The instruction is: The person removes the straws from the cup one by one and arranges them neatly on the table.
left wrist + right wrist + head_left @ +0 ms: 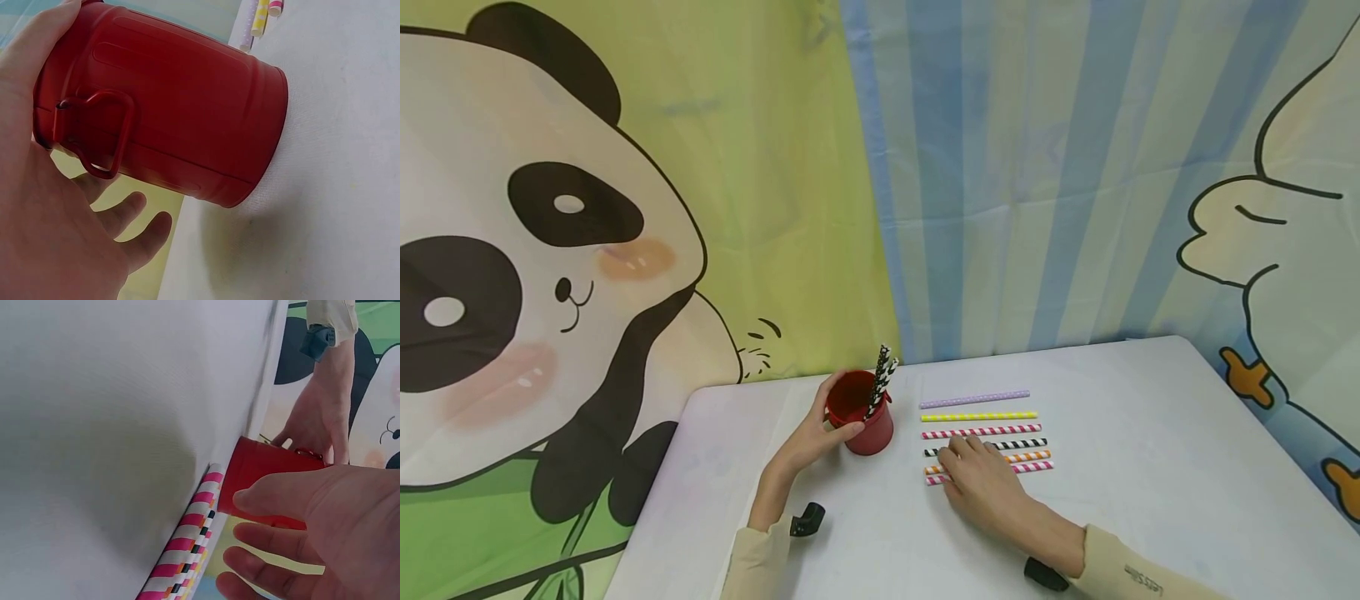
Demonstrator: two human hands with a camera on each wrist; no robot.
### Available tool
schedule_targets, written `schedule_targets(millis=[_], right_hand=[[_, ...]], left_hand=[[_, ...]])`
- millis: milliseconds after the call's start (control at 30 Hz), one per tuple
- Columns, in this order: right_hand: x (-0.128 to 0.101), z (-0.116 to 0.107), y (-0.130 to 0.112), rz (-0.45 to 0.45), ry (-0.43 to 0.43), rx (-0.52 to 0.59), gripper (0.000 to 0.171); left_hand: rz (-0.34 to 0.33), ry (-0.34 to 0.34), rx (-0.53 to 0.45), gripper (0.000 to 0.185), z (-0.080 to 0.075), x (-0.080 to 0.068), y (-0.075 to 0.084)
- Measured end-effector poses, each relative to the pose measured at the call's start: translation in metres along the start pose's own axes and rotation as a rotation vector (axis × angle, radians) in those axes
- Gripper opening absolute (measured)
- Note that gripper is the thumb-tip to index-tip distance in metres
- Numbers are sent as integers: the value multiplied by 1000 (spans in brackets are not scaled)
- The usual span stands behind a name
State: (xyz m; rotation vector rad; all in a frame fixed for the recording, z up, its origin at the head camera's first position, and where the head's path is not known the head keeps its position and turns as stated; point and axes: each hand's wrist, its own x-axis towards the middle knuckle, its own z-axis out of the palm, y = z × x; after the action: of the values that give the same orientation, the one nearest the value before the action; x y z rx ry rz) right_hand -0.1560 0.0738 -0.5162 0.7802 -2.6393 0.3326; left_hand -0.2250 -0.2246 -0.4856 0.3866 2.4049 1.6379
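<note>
Your table [1150, 467], covered in a white cloth, fills the lower part of the head view, with a panda backdrop [550, 250] behind it on the left and a blue striped curtain [1037, 167] on the right.

On the table, left of centre, stands a red tin cup [867, 414] with a wire handle on its side. Your left hand [820, 435] wraps round it from the left, thumb over the near rim and fingers curled behind; the left wrist view shows the palm against the wall of the cup beside the handle. Two black-and-white patterned straws [880, 379] stand in the cup, leaning right.

Just to the right of the cup lies a row of paper straws [985, 433], side by side, each with its long axis running left to right, parallel to the table's far edge. From far to near they are lilac, yellow, pink-striped, black-striped, orange-striped and pink-striped again.

Your right hand [981, 479] is the nearer one to them by far: it lies flat over the near, left end of the row, fingers relaxed and slightly spread, tips on the black-striped straw [1026, 444]. Whether a finger has pinched a straw I cannot tell; nothing is lifted. The straws stretch away to the right of your fingertips.
</note>
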Motion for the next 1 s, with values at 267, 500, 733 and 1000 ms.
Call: schedule_targets(millis=[267,500,733,1000], right_hand=[[12,3,5,27,48,168,22],[29,5,8,115,79,349,19],[44,9,7,216,128,565,15],[63,13,2,436,146,914,8]], left_hand=[[-7,13,13,92,-2,11,-27],[7,15,11,89,-2,12,-31],[-2,16,13,89,-2,12,-29],[2,12,2,89,-2,12,-30]])
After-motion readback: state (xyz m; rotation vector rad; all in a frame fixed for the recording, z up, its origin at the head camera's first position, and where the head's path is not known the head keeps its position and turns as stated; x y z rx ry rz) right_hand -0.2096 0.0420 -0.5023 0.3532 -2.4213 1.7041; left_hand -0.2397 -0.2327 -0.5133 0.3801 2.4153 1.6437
